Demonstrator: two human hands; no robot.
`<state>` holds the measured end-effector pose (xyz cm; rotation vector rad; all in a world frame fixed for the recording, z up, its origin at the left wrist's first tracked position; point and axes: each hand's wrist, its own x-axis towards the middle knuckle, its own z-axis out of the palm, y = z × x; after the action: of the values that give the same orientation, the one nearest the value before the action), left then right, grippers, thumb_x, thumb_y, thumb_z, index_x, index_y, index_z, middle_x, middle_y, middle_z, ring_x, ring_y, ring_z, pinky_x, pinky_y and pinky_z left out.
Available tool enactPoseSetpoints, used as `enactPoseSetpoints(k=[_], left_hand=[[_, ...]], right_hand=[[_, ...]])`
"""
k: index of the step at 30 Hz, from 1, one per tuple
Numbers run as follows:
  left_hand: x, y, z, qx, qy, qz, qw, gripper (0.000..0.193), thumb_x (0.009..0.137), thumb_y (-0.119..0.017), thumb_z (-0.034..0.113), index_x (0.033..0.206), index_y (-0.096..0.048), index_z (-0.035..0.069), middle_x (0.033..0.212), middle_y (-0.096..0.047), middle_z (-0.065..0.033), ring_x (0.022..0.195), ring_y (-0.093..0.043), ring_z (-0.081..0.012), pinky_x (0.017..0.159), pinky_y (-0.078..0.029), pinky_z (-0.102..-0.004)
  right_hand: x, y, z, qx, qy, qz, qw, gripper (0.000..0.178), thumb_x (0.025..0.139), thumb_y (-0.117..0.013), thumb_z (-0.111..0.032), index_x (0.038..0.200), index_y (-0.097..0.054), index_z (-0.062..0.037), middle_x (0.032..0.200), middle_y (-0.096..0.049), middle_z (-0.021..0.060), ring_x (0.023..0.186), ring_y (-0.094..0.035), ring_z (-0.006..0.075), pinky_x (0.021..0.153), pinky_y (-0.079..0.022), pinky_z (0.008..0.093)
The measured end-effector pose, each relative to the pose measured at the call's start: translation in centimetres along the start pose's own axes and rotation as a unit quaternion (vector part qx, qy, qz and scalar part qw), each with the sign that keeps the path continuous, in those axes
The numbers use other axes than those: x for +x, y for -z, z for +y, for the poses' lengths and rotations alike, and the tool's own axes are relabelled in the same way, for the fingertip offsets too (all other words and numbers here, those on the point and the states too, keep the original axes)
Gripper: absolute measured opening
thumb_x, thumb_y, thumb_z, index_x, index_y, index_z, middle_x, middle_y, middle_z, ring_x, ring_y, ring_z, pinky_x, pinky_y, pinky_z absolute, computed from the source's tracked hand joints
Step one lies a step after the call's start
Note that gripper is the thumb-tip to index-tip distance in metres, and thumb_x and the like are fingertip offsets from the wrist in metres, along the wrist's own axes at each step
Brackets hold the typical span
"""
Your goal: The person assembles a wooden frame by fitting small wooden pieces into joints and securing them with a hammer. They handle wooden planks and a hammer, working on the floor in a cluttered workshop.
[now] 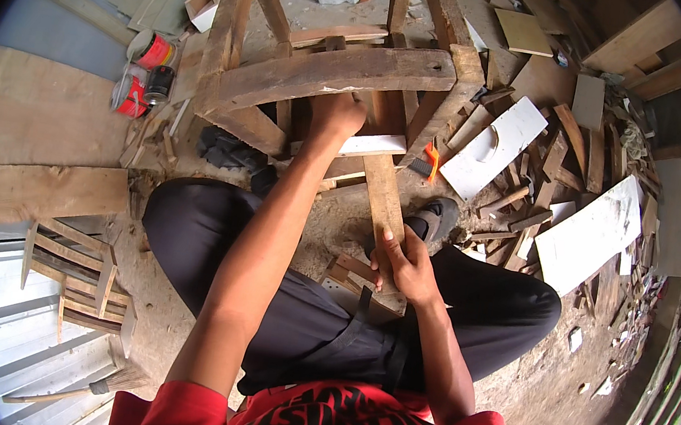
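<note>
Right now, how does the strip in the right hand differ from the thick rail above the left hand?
The strip is lighter, yellower; the rail is darker, greyer. The strip runs up and down the picture; the rail runs across. The right hand has the strip in its grip; the rail is joined into the frame. Both are wood.

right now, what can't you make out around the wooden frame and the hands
All in the head view:
Left hand: the back of the hand hides its fingertips, so its grip is unclear.
Wooden strip in the right hand: the white-faced piece hides whether its far end stops there or runs beneath.
Wooden frame: its far parts are cut off by the upper edge.
Orange-and-black item: too small to identify.
</note>
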<state>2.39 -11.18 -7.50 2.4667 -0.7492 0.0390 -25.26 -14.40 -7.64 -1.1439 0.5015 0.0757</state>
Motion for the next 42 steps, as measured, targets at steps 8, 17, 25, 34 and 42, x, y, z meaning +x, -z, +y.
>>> enactPoseSetpoints(k=[8,17,25,34,42], left_hand=[[-0.1,-0.1,0.7,-0.077,0.04,-0.04,0.995,0.048,0.078,-0.059,0.006,0.126,-0.057,-0.003,0.127,-0.058,-0.027,0.125,-0.05,-0.0409,0.11,-0.035,-0.0472],[-0.1,-3.8,-2.8,-0.011,-0.073,0.137,0.988,0.028,0.091,-0.055,0.006,0.116,-0.058,-0.006,0.116,-0.06,-0.0308,0.111,-0.054,-0.0502,0.103,-0.038,-0.0505],[-0.2,-1.7,-1.7,0.014,-0.107,0.085,0.99,0.032,0.086,-0.055,0.002,0.116,-0.064,0.0,0.12,-0.063,-0.0245,0.116,-0.055,-0.0427,0.104,-0.038,-0.0524],[-0.2,0.2,0.4,0.003,0.026,-0.041,0.999,0.047,0.098,-0.049,0.027,0.135,-0.048,-0.003,0.138,-0.049,-0.0304,0.131,-0.044,-0.0441,0.111,-0.035,-0.0466],[-0.7,-2.7,-1.3,0.02,-0.106,0.206,0.972,0.021,0.087,-0.057,0.005,0.104,-0.068,0.001,0.104,-0.068,-0.0221,0.099,-0.062,-0.0434,0.093,-0.046,-0.0489]], right_hand=[[1.5,-2.9,1.1,-0.016,0.037,0.055,0.998,0.035,0.106,-0.047,-0.03,0.115,-0.045,0.0038,0.066,-0.058,0.009,0.045,-0.055,0.0151,0.042,-0.046,0.0284],[4.8,-1.3,-1.1,0.017,0.015,-0.011,1.0,0.035,0.106,-0.046,-0.033,0.115,-0.043,0.0003,0.072,-0.056,0.0102,0.046,-0.053,0.0166,0.043,-0.047,0.03],[3.7,-0.5,-0.3,0.154,0.011,-0.028,0.988,0.051,0.103,-0.045,-0.047,0.119,-0.047,0.0008,0.098,-0.063,0.0163,0.077,-0.064,0.0207,0.066,-0.054,0.034],[1.7,0.0,6.0,0.545,0.032,0.216,0.809,0.072,0.093,-0.042,-0.071,0.118,-0.055,-0.0045,0.119,-0.062,0.0151,0.12,-0.052,0.0308,0.108,-0.035,0.0467],[3.7,-4.3,6.6,0.396,0.054,0.171,0.9,0.029,0.101,-0.057,-0.031,0.115,-0.059,-0.0056,0.11,-0.062,0.0049,0.104,-0.058,0.0173,0.094,-0.045,0.0344]])
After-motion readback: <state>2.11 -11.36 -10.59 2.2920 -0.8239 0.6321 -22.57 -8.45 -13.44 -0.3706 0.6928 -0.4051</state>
